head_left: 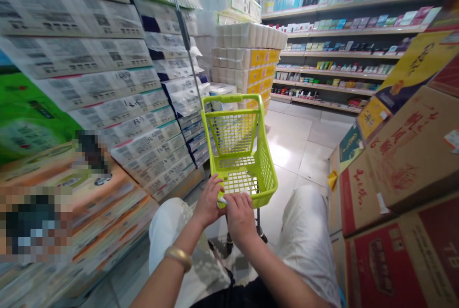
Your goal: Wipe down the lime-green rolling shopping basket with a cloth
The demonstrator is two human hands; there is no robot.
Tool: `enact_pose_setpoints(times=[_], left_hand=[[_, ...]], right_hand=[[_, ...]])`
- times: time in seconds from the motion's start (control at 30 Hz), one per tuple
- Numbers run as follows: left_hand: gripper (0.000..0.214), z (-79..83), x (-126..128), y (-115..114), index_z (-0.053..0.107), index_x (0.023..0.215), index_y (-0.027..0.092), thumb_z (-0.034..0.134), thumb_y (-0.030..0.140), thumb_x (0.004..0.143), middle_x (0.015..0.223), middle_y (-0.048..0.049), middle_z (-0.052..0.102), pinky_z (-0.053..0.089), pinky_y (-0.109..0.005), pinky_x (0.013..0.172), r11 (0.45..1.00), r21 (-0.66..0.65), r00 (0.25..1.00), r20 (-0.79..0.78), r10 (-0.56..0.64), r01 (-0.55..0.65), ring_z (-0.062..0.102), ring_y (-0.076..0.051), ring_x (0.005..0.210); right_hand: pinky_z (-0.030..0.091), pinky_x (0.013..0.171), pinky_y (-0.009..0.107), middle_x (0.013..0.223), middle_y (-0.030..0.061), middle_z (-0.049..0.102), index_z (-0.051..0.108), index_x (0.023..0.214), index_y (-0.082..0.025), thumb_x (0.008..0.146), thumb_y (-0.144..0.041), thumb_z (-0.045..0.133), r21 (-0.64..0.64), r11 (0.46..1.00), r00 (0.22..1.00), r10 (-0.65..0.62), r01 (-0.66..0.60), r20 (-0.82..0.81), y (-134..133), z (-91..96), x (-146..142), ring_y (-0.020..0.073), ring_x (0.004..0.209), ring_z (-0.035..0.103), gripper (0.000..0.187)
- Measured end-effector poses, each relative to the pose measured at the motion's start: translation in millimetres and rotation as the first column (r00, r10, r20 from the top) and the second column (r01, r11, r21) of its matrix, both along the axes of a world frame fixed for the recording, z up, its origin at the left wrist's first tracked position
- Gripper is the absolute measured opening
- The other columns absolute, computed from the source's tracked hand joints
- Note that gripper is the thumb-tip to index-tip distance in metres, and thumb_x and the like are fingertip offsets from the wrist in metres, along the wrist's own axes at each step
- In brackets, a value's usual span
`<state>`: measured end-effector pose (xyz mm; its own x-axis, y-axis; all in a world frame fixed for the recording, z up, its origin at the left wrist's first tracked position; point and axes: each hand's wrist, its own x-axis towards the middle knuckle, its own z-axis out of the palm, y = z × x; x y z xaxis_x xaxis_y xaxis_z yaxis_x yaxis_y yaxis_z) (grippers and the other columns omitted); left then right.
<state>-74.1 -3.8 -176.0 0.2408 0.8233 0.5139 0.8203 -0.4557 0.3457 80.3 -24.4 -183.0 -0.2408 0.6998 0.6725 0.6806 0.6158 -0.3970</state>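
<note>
In front of my knees stands a small lime-green shopping cart (267, 169) with a lattice basket that holds nothing I can see. At the basket's near left corner, my left hand (208, 203) curls its fingers around the rim. Right beside it, my right hand (239, 214) lies over the near rim with its fingers bent down. A small white, tissue-like piece (223, 200) pokes out from under the right fingers; most of it is hidden. The cart's dark legs and wheels show below the basket.
Stacked packs of paper (118, 78) rise close on the left, with toilet roll packs (247, 59) farther back. Cardboard cartons (394, 164) stand close on the right. Shelves (333, 54) of small boxes line the back, beyond a tiled floor (287, 148). A thin metal pole (182, 28) slants behind the cart.
</note>
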Motion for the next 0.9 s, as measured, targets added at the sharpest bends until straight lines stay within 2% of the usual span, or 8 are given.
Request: enact_pose_setpoints(times=[0.07, 0.17, 0.37, 0.5, 0.63, 0.7, 0.8, 0.9], left_hand=[[0.031, 1.6, 0.2, 1.1, 0.051, 0.09, 0.021, 0.07, 0.028, 0.066, 0.12, -0.0108, 0.057, 0.043, -0.051, 0.106, 1.0, -0.004, 1.0, -0.003, -0.017, 0.017, 0.039, -0.032, 0.134], [0.029, 3.5, -3.0, 2.2, 0.051, 0.088, 0.022, 0.07, 0.031, 0.069, 0.12, -0.0106, 0.058, 0.044, -0.049, 0.105, 0.999, -0.009, 0.999, -0.014, -0.043, 0.043, 0.04, -0.031, 0.133], [0.032, 1.9, -5.5, 4.3, 0.051, 0.088, 0.022, 0.073, 0.03, 0.066, 0.122, -0.0096, 0.057, 0.044, -0.049, 0.105, 0.998, -0.019, 0.998, 0.027, -0.062, 0.063, 0.04, -0.03, 0.133], [0.032, 0.7, 1.4, 3.4, 0.051, 0.088, 0.022, 0.072, 0.026, 0.064, 0.122, -0.0103, 0.056, 0.042, -0.05, 0.106, 0.999, -0.027, 0.997, 0.067, -0.034, 0.036, 0.037, -0.032, 0.135], [0.029, 0.1, 2.1, 2.5, 0.052, 0.088, 0.021, 0.07, 0.025, 0.065, 0.12, -0.0115, 0.057, 0.043, -0.049, 0.105, 0.999, -0.013, 0.995, 0.087, -0.047, 0.048, 0.038, -0.032, 0.134], [0.029, 0.5, -1.4, 2.4, 0.053, 0.088, 0.021, 0.071, 0.025, 0.065, 0.12, -0.0116, 0.058, 0.044, -0.049, 0.105, 0.997, -0.01, 0.995, 0.078, -0.069, 0.07, 0.039, -0.031, 0.134], [0.028, 2.0, -7.9, 2.3, 0.053, 0.087, 0.021, 0.072, 0.029, 0.067, 0.12, -0.011, 0.058, 0.044, -0.049, 0.104, 0.996, -0.016, 0.994, 0.062, -0.085, 0.086, 0.041, -0.03, 0.133], [0.028, 3.1, -11.1, 2.3, 0.052, 0.085, 0.022, 0.073, 0.029, 0.067, 0.121, -0.0099, 0.058, 0.044, -0.048, 0.104, 0.996, -0.021, 0.995, 0.062, -0.081, 0.083, 0.041, -0.03, 0.133]], right_hand=[[0.034, 0.1, 0.038, 0.1, 0.0056, 0.066, 0.06, 0.113, -0.02, 0.09, -0.013, 0.048, 0.005, 0.999, 0.998, 0.043, -0.043, 0.038, 0.7, 0.6, -3.6, 0.0203, 0.097, 0.055, 0.027], [0.036, 0.098, 0.036, 0.099, 0.0051, 0.067, 0.059, 0.116, -0.021, 0.093, -0.015, 0.045, 0.009, 0.998, 0.993, 0.064, -0.065, 0.099, 8.5, -0.1, 17.8, 0.0193, 0.096, 0.056, 0.027], [0.035, 0.102, 0.039, 0.103, 0.0069, 0.066, 0.059, 0.116, -0.02, 0.097, -0.019, 0.038, 0.047, 0.992, 0.99, -0.12, 0.116, 0.075, 22.1, -3.8, 81.0, 0.0196, 0.101, 0.057, 0.028], [0.034, 0.102, 0.042, 0.1, 0.0069, 0.066, 0.059, 0.113, -0.02, 0.096, -0.017, 0.037, 0.03, 0.988, 0.988, -0.152, 0.151, 0.04, 13.0, -2.1, 55.9, 0.02, 0.099, 0.056, 0.029], [0.035, 0.101, 0.04, 0.101, 0.0063, 0.066, 0.059, 0.114, -0.019, 0.093, -0.014, 0.042, 0.03, 0.999, 0.997, 0.016, -0.018, 0.076, 1.8, 1.3, 2.3, 0.0194, 0.098, 0.056, 0.028], [0.037, 0.098, 0.039, 0.101, 0.0065, 0.067, 0.059, 0.116, -0.019, 0.091, -0.014, 0.045, 0.023, 0.997, 0.992, 0.068, -0.071, 0.11, 1.5, 3.4, -7.2, 0.0196, 0.097, 0.057, 0.029], [0.041, 0.093, 0.036, 0.098, 0.0067, 0.067, 0.059, 0.116, -0.02, 0.093, -0.016, 0.044, 0.002, 0.997, 0.985, 0.08, -0.081, 0.154, 8.8, 5.3, 13.5, 0.0193, 0.095, 0.058, 0.028], [0.041, 0.097, 0.038, 0.097, 0.0068, 0.067, 0.06, 0.115, -0.02, 0.096, -0.019, 0.039, 0.031, 0.999, 0.99, -0.028, 0.024, 0.137, 20.4, 4.1, 58.5, 0.0188, 0.094, 0.059, 0.028]])
